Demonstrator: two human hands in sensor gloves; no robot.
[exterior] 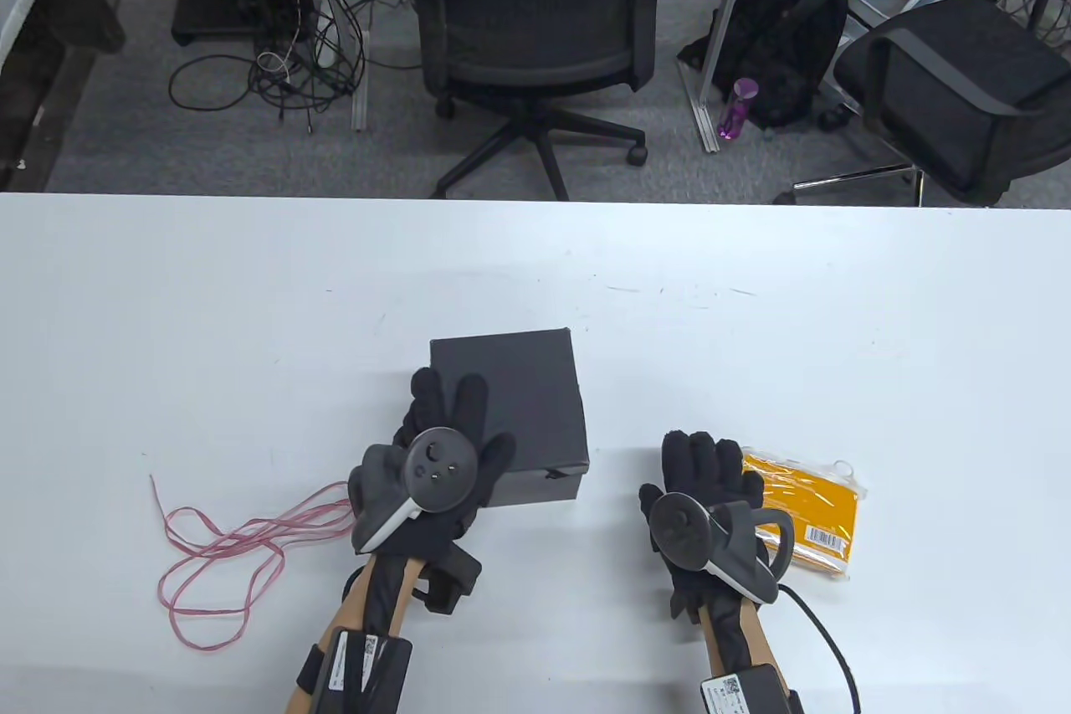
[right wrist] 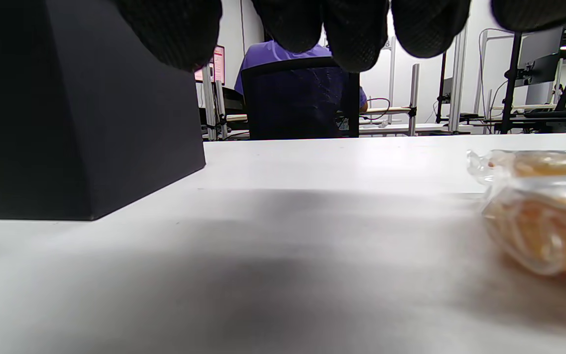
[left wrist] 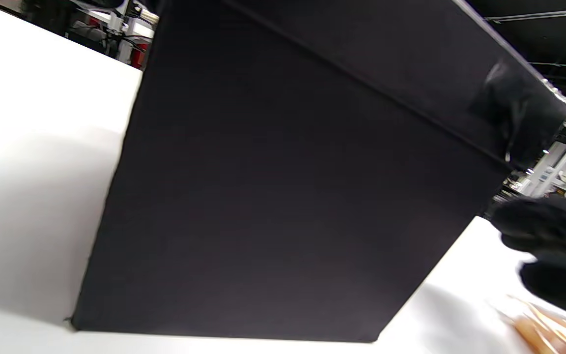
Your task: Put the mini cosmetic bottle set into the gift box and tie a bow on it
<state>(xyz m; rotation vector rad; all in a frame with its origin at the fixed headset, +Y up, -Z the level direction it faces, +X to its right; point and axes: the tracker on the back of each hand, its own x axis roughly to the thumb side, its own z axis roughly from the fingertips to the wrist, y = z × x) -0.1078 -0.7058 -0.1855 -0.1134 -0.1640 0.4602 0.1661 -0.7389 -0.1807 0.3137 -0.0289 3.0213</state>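
Black gift box (exterior: pixel 519 404) lid on, contents unseen. My left hand (exterior: pixel 448 446) spread flat on lid. My right hand (exterior: pixel 703 488) relaxed, holding nothing, beside bagged orange set (exterior: pixel 807 517).

The box (exterior: pixel 510 404) at centre frame looks like matt black card. The table (exterior: pixel 209 329) is smooth, faintly glossy white. At lower right, a yellow packet (exterior: pixel 812 517) sits in shiny, crinkled clear plastic. Both gloves (exterior: pixel 443 446) are coarse black knit. The pink string (exterior: pixel 217 547) at lower left looks papery.
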